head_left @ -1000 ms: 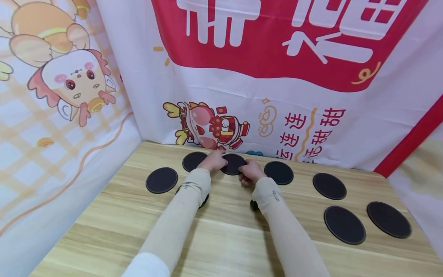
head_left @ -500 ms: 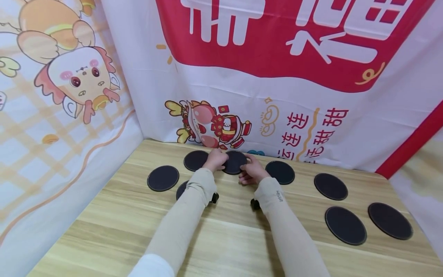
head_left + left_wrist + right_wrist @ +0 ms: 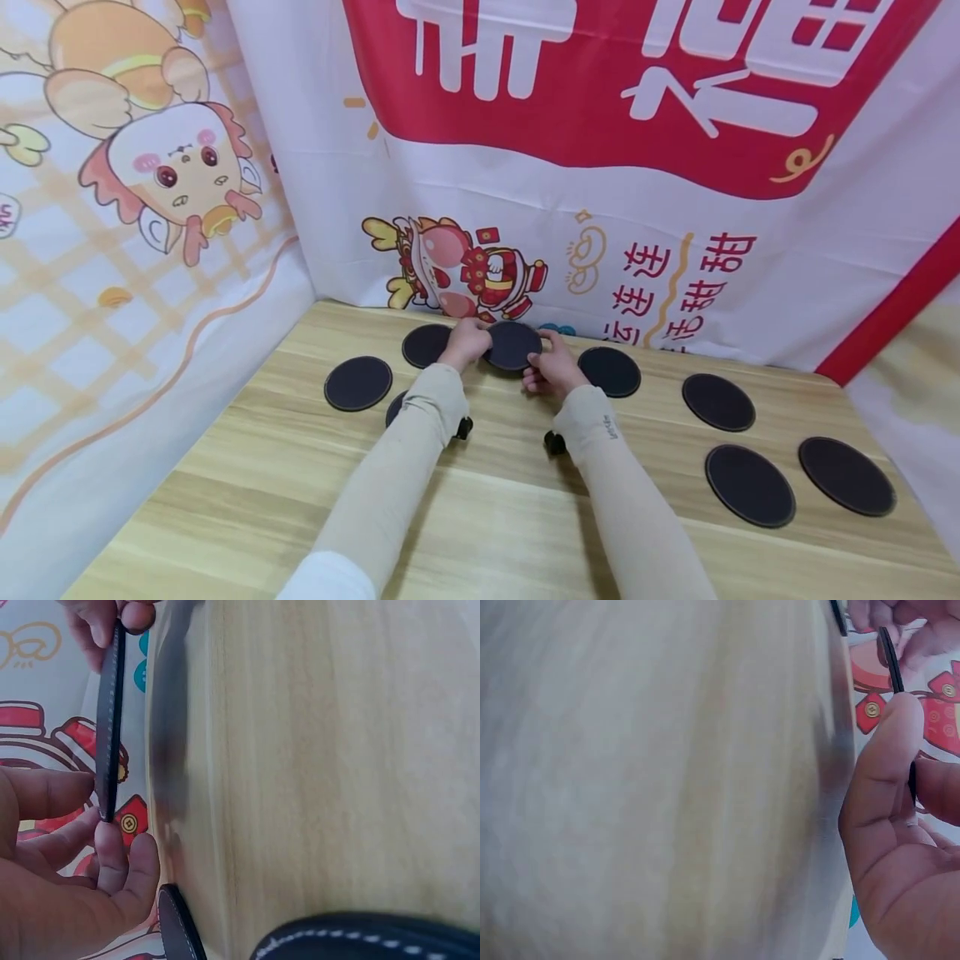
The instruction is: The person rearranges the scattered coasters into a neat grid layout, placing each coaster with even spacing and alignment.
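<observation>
Both hands pinch one round black coaster (image 3: 513, 345) with a stitched edge, at the back of the wooden table. My left hand (image 3: 467, 342) grips its left edge between thumb and fingers; my right hand (image 3: 556, 367) pinches the right edge. Seen edge-on in the left wrist view, the coaster (image 3: 109, 724) is off the tabletop, with a shadow beneath it. In the right wrist view its thin rim (image 3: 891, 660) shows between the two hands, and the right hand's thumb and fingers (image 3: 889, 765) cover part of it.
Several more black coasters lie flat on the table: one (image 3: 427, 345) left of the hands, one (image 3: 609, 372) to the right, others (image 3: 358, 383) (image 3: 750, 486) farther out. One (image 3: 396, 407) is partly behind the left sleeve. A printed cloth (image 3: 570, 192) hangs along the back edge.
The coaster between the hands has risen off the table, its left and right edges now pinched. My left hand has shifted slightly right. The other coasters stay put.
</observation>
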`<state>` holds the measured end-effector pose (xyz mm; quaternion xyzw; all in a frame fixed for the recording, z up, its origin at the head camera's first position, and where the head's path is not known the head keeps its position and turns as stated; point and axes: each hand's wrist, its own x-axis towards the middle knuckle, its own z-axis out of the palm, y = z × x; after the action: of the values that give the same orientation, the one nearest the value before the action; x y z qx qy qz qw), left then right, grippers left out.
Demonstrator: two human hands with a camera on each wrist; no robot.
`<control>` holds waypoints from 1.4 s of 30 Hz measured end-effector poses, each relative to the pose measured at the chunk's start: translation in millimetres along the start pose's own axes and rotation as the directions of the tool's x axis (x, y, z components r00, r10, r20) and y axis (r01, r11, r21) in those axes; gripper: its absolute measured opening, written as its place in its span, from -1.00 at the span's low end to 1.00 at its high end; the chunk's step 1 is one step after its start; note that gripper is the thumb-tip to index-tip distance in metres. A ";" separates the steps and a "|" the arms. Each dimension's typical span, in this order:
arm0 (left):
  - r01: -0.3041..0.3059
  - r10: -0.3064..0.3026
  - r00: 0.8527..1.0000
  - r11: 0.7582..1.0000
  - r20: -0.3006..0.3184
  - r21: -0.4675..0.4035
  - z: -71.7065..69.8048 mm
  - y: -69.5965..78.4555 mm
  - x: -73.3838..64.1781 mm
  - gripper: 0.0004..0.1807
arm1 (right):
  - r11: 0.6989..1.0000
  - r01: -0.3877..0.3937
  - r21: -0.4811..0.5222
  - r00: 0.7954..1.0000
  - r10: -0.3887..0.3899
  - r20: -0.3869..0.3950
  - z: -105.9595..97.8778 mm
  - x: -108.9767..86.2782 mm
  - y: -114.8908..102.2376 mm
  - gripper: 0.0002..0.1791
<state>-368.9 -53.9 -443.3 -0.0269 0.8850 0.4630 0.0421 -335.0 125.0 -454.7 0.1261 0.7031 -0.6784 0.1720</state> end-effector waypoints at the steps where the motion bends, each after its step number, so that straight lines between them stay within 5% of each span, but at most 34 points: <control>1: -0.001 0.001 1.000 1.000 -0.001 -0.020 -0.3 0.1 -1.0 -0.61 | 1.000 0.004 0.007 1.000 -0.004 0.000 -0.6 -1.0 -0.7 -0.32; 12: 0.055 -0.024 0.995 0.947 0.101 -0.315 -3.7 -3.6 -11.0 -0.46 | 0.999 0.035 0.017 0.999 -0.035 0.010 -5.1 -4.8 -0.7 -0.32; 20: 0.008 0.032 0.989 0.963 0.143 -0.268 -9.7 -10.8 -15.2 -0.49 | 0.999 0.048 0.018 0.998 -0.049 0.026 -3.1 -15.3 0.5 -0.35; 31: 0.020 0.027 0.985 0.963 0.170 -0.267 -14.6 -16.8 -23.6 -0.50 | 0.999 0.047 0.009 0.998 -0.047 0.039 -0.9 -20.1 7.0 -0.37; 42: -0.032 0.056 0.984 0.990 0.171 -0.140 -23.0 -20.8 -26.4 -0.53 | 1.000 0.030 0.006 0.999 -0.030 0.043 6.0 -27.1 5.9 -0.38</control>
<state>-342.0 -84.4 -444.7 0.0305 0.8445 0.5238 0.1070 -307.5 120.8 -449.0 0.1013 0.6993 -0.6853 0.1765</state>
